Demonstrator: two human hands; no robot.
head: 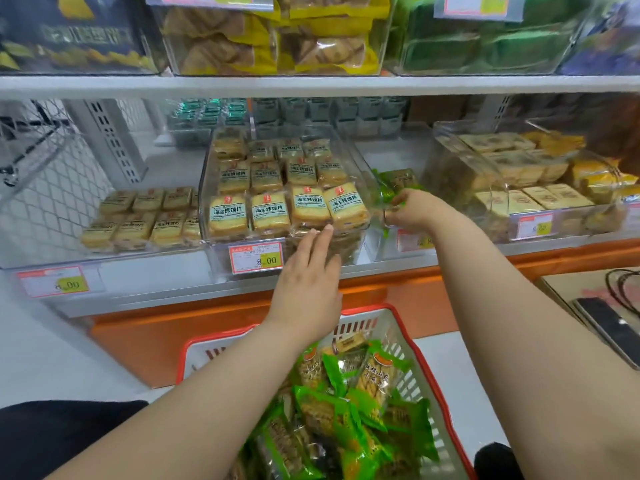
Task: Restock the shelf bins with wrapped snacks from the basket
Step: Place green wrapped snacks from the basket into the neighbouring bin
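We read "8.00" on the price tag (256, 257) clipped to the front of the middle clear bin (207, 188). The yellow toast packs (306, 206) inside carry green bands with "海玉烤馍片". The far-left tag (53, 281) shows a blurred "8.00"; the right-hand tags are too blurred to read.

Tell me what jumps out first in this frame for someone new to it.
Two bare arms reach up from the bottom: the left hand lies flat against the front of the clear bin of yellow toast packs at centre. The right hand reaches into the neighbouring bin to the right, fingers curled at a green wrapped snack. Below, a red-rimmed basket holds a heap of green wrapped snacks.
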